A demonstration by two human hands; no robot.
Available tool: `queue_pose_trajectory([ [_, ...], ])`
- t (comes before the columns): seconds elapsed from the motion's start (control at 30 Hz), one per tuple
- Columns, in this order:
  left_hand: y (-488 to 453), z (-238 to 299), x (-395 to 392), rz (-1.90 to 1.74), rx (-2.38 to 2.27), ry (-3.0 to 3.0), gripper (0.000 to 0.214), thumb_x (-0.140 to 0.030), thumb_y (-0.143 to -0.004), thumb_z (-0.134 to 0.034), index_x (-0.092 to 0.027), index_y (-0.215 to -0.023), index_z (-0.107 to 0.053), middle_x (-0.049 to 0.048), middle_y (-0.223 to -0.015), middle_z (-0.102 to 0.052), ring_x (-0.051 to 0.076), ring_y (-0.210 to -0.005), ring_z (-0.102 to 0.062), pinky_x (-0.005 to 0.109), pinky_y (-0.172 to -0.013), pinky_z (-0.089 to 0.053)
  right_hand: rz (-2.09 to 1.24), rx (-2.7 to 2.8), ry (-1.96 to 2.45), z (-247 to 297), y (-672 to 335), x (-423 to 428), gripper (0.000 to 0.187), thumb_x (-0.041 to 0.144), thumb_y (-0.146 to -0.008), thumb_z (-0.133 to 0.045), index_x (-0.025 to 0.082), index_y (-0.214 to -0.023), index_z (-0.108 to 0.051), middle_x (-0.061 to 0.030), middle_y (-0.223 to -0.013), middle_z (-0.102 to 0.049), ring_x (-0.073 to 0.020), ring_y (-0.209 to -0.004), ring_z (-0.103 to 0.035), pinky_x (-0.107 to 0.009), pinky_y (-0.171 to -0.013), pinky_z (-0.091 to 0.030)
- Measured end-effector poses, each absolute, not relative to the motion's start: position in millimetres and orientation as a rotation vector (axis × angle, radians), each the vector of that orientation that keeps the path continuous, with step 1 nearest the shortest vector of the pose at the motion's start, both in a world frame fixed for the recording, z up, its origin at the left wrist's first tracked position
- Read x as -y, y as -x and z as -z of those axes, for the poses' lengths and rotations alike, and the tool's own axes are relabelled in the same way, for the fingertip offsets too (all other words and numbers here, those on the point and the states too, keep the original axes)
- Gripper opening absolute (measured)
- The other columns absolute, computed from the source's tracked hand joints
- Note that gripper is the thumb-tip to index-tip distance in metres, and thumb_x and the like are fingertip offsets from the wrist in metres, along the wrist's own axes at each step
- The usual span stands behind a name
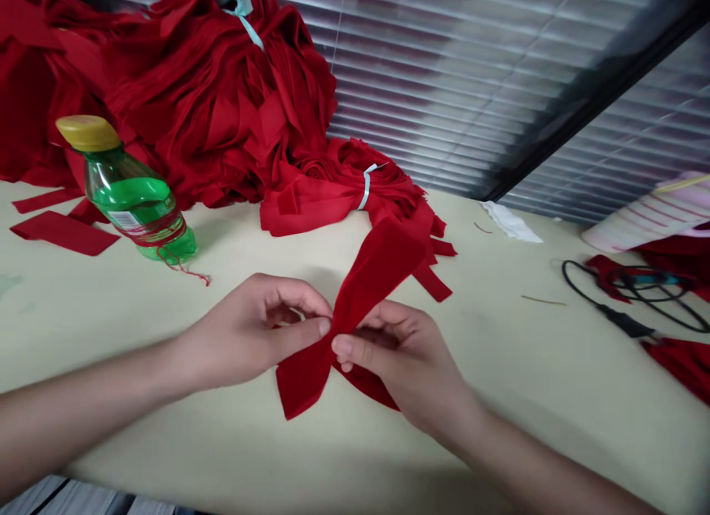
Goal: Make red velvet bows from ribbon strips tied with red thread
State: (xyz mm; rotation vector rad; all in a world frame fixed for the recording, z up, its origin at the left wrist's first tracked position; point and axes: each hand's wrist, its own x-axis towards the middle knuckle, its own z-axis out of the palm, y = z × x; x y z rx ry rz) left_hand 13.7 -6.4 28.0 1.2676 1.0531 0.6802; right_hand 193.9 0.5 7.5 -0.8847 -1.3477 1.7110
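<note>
A folded strip of red velvety fabric (373, 272) is pinched at its middle, above the table, forming a bow-like shape. One loop rises to the upper right, and a cut tail points down to the lower left. My left hand (249, 330) grips the gathered middle from the left between thumb and fingers. From the right, my right hand (404, 359) pinches the same gather, its thumb on the front. Part of the lower right loop is hidden behind my right hand.
Large heaps of red fabric strips (211, 101) and a tied bundle (355, 186) lie at the back. A green bottle (138, 204) wound with red thread stands left. At right are a black cable (621, 319), white paper (510, 223) and a striped container (648, 211). Window blinds (433, 78) rise behind.
</note>
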Motion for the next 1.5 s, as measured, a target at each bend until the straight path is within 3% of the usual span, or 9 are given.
queue_pose_trajectory([
  [0.1,-17.2,-24.3,11.7,-0.8,-1.058,-1.413,0.016,-0.028,-0.077,-0.062,-0.019,-0.09,-0.067,0.0008,-0.085,-0.07,0.014,-0.075,-0.063,0.02,-0.063,-0.049,-1.681,1.324,0.914,-1.4,-198.0,-6.3,0.01,0.011,-0.066,-0.073,0.018,-0.069,-0.066,0.0032,-0.06,-0.066,-0.0063,-0.054,-0.059,-0.016,-0.054,-0.049],
  [0.37,-17.0,-21.8,8.4,-0.829,-1.154,-1.561,0.013,-0.022,-0.08,-0.058,-0.019,-0.084,-0.069,-0.001,-0.079,-0.071,0.01,-0.069,-0.063,0.014,-0.058,-0.049,-1.868,1.14,0.861,-0.8,-199.2,-12.3,0.009,0.024,-0.073,-0.07,0.018,-0.076,-0.065,-0.0004,-0.067,-0.068,-0.0101,-0.062,-0.063,-0.023,-0.061,-0.053],
  [0.73,-17.8,-21.1,14.6,-0.693,-1.258,-1.907,0.013,-0.012,-0.076,-0.05,-0.015,-0.075,-0.062,-0.0014,-0.067,-0.057,0.007,-0.058,-0.051,0.015,-0.048,-0.037,-1.9,1.274,0.83,3.4,-198.8,-12.2,0.003,0.018,-0.072,-0.068,0.016,-0.07,-0.066,0.0002,-0.066,-0.065,-0.0095,-0.064,-0.06,-0.022,-0.064,-0.048],
  [1.1,-26.1,-17.8,21.8,-0.759,-1.275,-1.416,0.015,-0.02,-0.079,-0.05,-0.013,-0.07,-0.059,-0.0054,-0.052,-0.043,0.004,-0.044,-0.032,0.014,-0.039,-0.026,-1.827,1.183,0.839,6.1,-191.6,-0.7,0.006,0.019,-0.07,-0.069,0.018,-0.066,-0.066,0.0008,-0.065,-0.064,-0.0113,-0.066,-0.059,-0.026,-0.068,-0.048],
  [1.27,-26.8,-20.7,15.8,-0.73,-1.256,-1.287,0.016,-0.024,-0.079,-0.052,-0.014,-0.073,-0.063,-0.0042,-0.052,-0.049,0.004,-0.043,-0.037,0.014,-0.039,-0.029,-1.786,1.132,0.863,7.1,-190.5,0.8,0.005,0.019,-0.07,-0.068,0.019,-0.068,-0.064,0.0021,-0.066,-0.063,-0.0107,-0.066,-0.058,-0.026,-0.067,-0.048],
  [1.37,-24.8,-21.4,12.9,-0.76,-1.199,-1.392,0.014,-0.023,-0.08,-0.054,-0.015,-0.076,-0.065,-0.002,-0.061,-0.058,0.005,-0.049,-0.045,0.014,-0.043,-0.035,-1.723,1.194,0.885,5.0,-191.5,0.1,0.005,0.02,-0.072,-0.068,0.02,-0.069,-0.064,0.0019,-0.067,-0.063,-0.0111,-0.067,-0.059,-0.026,-0.068,-0.049],
  [1.5,-22.0,-21.4,14.2,-0.789,-1.204,-1.559,0.013,-0.025,-0.082,-0.054,-0.017,-0.079,-0.065,-0.0026,-0.063,-0.059,0.005,-0.049,-0.044,0.015,-0.042,-0.033,-1.768,1.216,0.91,2.2,-192.5,-1.0,0.005,0.022,-0.074,-0.067,0.019,-0.07,-0.065,0.0015,-0.065,-0.063,-0.01,-0.064,-0.058,-0.025,-0.065,-0.048],
])
